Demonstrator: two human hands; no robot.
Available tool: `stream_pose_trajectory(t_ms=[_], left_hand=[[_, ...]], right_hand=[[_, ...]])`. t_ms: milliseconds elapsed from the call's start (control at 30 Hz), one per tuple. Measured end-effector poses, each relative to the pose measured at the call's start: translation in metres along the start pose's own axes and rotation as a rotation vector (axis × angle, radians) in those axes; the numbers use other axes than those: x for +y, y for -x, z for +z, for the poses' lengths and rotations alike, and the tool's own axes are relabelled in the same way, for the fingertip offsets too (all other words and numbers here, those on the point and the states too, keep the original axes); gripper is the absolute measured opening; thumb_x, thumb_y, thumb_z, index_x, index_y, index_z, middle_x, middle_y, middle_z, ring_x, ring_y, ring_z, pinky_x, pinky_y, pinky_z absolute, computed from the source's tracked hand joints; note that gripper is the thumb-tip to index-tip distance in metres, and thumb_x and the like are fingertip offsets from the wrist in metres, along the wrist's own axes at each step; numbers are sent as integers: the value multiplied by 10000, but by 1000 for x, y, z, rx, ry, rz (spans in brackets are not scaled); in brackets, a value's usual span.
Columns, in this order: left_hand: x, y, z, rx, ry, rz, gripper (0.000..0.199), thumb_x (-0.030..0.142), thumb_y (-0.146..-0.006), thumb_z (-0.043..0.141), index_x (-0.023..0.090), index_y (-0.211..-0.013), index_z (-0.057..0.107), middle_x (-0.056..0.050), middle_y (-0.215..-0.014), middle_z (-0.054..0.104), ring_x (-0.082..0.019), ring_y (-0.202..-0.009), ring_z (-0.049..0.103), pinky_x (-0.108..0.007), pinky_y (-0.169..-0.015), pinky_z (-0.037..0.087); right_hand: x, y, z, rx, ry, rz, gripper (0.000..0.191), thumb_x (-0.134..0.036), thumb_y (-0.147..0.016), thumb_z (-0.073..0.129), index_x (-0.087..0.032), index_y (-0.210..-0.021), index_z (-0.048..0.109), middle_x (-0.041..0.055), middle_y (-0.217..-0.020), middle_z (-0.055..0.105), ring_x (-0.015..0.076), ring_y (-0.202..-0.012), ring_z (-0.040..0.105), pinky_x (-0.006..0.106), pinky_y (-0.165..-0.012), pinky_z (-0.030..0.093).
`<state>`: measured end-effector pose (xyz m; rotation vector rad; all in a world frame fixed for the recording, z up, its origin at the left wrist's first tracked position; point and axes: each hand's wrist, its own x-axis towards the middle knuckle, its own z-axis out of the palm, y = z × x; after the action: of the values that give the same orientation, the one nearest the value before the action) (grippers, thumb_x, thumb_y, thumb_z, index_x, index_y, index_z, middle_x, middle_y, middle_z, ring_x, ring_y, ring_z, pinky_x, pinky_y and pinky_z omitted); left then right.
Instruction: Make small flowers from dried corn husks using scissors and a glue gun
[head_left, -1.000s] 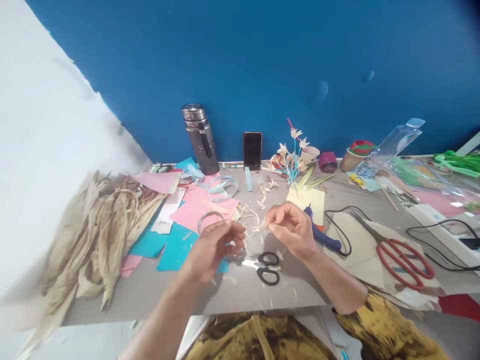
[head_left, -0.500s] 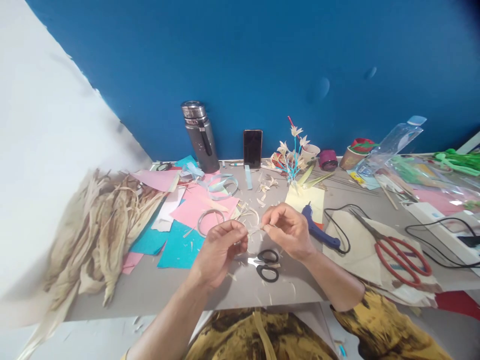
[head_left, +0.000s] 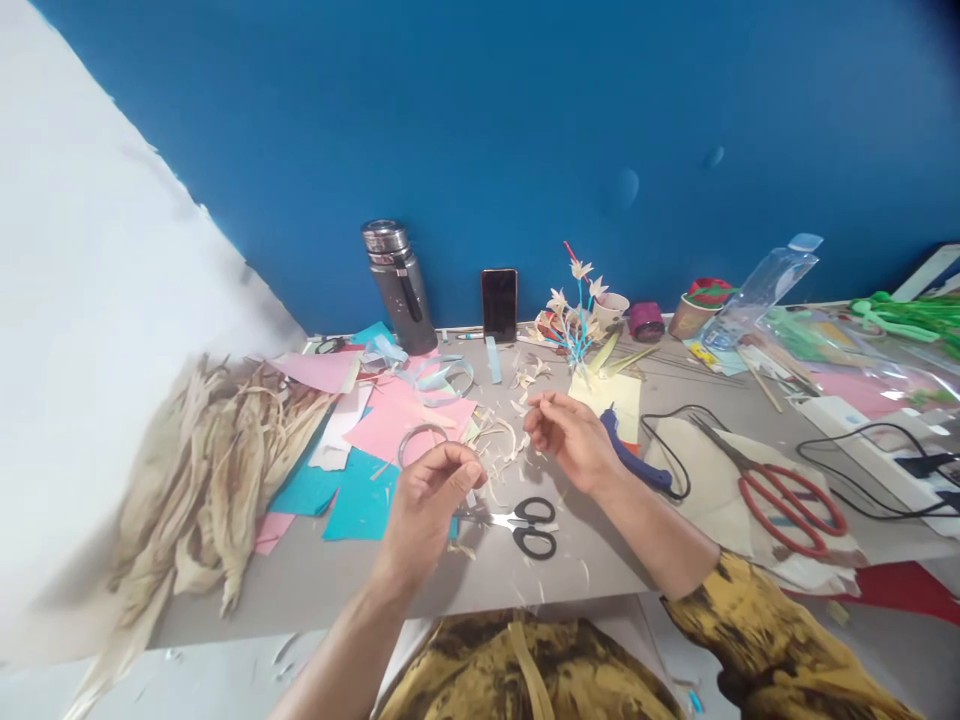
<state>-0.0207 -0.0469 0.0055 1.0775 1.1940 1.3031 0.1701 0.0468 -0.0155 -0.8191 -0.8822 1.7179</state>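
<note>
My left hand (head_left: 431, 510) is closed in a pinch above the table, with a small pale bit (head_left: 471, 498) showing below its fingertips; its kind is unclear. To the right, my right hand (head_left: 574, 440) is raised with curled fingers, and whatever it may hold is too small to name. Small black-handled scissors (head_left: 535, 530) lie between and just in front of the hands. Pale husk scraps (head_left: 499, 440) are scattered behind them. A blue glue gun (head_left: 634, 460) rests beside my right forearm. Farther back stand pale husk flowers on blue stems (head_left: 579, 325).
Dried husks (head_left: 210, 480) are heaped at left beside pink paper (head_left: 397, 410) and blue paper (head_left: 358, 500). A flask (head_left: 401, 295) and a phone (head_left: 499, 305) stand at the back. Red-handled scissors (head_left: 791, 508), a power strip (head_left: 877, 465) and a clear bottle (head_left: 761, 295) are at right.
My hands have drawn apart from where their fingertips nearly met. My right hand has risen slightly, my left hand has shifted slightly left and down, and the view has turned a little.
</note>
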Motion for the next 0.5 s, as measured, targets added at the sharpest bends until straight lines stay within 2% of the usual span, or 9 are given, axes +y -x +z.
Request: stream_pose_trajectory(t_ms=[100, 200, 300, 367, 500], left_hand=[[-3, 1, 0, 6, 11, 23, 182, 340, -829, 732, 191, -758, 656, -7, -749, 590, -143, -753, 553, -255, -719, 442], [-4, 3, 2, -43, 9, 35, 169, 332, -827, 736, 194, -758, 667, -4, -754, 581, -141, -744, 549, -256, -716, 446], [-3, 4, 5, -102, -25, 37, 172, 326, -826, 734, 190, -743, 669, -10, -768, 593, -147, -740, 552, -265, -722, 452], [-2, 4, 7, -134, -47, 27, 182, 335, -831, 729, 188, -744, 667, -15, -770, 602, -156, -753, 562, -277, -743, 459], [-4, 5, 8, -173, -69, -6, 200, 350, -838, 724, 186, -746, 656, -7, -746, 598, -150, -735, 545, -265, -716, 435]], right_hand=[[1, 11, 0, -36, 84, 92, 424, -570, -764, 759, -159, -853, 708, 17, -634, 683, 101, -510, 552, 205, -472, 392], [5, 32, 2, -165, 160, 141, 524, -659, -844, 644, -146, -867, 750, 74, -777, 730, 124, -627, 622, 201, -507, 421], [10, 53, 5, -293, 160, 153, 601, -694, -911, 522, -148, -898, 774, 88, -819, 721, 146, -707, 633, 206, -532, 434], [11, 62, 7, -318, 159, 111, 568, -672, -921, 533, -158, -894, 773, 83, -840, 712, 149, -730, 622, 212, -545, 433], [7, 70, 9, -265, 262, -8, 423, -586, -878, 664, -175, -919, 755, 62, -862, 703, 152, -758, 609, 227, -589, 438]])
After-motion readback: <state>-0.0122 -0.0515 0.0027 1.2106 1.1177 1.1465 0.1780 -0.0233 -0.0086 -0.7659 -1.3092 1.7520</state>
